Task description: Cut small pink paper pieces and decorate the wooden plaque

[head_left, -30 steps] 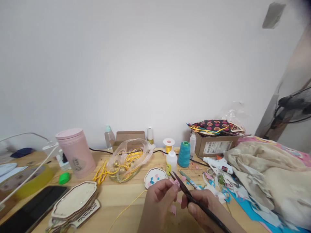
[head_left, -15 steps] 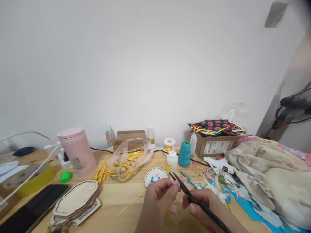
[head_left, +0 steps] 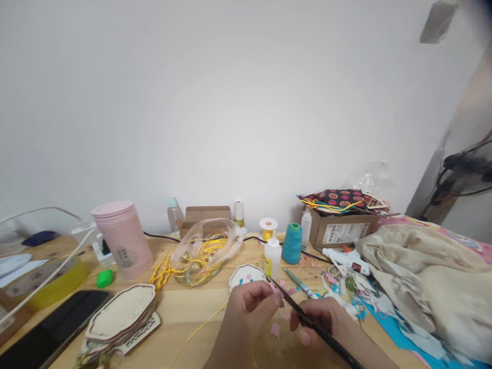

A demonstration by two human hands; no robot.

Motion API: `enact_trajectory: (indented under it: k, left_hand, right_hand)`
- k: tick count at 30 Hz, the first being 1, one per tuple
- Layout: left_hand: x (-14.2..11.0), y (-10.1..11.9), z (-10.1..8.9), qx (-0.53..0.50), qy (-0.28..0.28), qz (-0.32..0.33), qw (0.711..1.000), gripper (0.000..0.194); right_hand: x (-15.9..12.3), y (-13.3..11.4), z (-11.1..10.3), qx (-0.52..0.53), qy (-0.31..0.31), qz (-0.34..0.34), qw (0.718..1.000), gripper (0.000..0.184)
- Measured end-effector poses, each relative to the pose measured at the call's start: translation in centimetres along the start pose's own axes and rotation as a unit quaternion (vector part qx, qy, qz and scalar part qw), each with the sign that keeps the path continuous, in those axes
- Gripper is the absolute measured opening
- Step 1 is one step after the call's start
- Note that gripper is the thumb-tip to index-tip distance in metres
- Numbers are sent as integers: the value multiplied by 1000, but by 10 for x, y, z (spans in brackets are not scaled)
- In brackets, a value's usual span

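My left hand (head_left: 255, 305) is closed in a pinch at the middle front of the table. A small pink paper piece (head_left: 274, 288) shows at its fingertips, partly hidden by them. My right hand (head_left: 321, 323) grips long black tweezers (head_left: 292, 303), held like a pen. Their tips come together just beyond the left fingertips. Behind the left hand lies a white scalloped plaque (head_left: 246, 271) with blue and pink bits on it; the hand covers its lower edge. A white glue bottle (head_left: 272, 256) stands just behind the tweezer tips. Pink scraps (head_left: 275, 330) lie under the hands.
A teal thread cone (head_left: 292, 244) and green pen (head_left: 300, 282) are close by. At right are a glue gun (head_left: 346, 260), paper scraps, beige cloth (head_left: 423, 287) and a cardboard box (head_left: 338, 230). Leftward are a bag of yellow cords (head_left: 207, 251), stacked plaques (head_left: 119, 312), a pink cup (head_left: 123, 241) and phone (head_left: 54, 328).
The tweezer tips were apart and have come together. Both hands have stayed in nearly the same place, and the view has shifted slightly.
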State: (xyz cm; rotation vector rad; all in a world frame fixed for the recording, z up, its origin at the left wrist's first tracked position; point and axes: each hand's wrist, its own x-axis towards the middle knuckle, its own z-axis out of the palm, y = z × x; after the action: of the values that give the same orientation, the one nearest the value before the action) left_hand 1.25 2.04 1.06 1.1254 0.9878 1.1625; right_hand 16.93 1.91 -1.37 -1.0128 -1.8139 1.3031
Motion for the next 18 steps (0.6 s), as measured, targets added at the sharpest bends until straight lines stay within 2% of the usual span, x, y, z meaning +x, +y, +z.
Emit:
enact_trajectory:
  k: [7, 10, 14, 18]
  left_hand:
    - [4, 0, -4, 3, -30, -23, 999, 20]
    - [4, -4, -3, -37, -37, -26, 998, 21]
    - [2, -9, 0, -96, -37, -27, 994, 21]
    - [2, -11, 1, -95, -24, -33, 995, 21]
  right_hand:
    - [0, 1, -1, -16, -8, 9, 1000, 54]
    - [1, 1, 2, 19, -2, -2, 1000, 53]
    - [-2, 6, 6, 75, -32, 7, 997, 49]
    - [-5, 10, 9, 101, -43, -9, 994, 50]
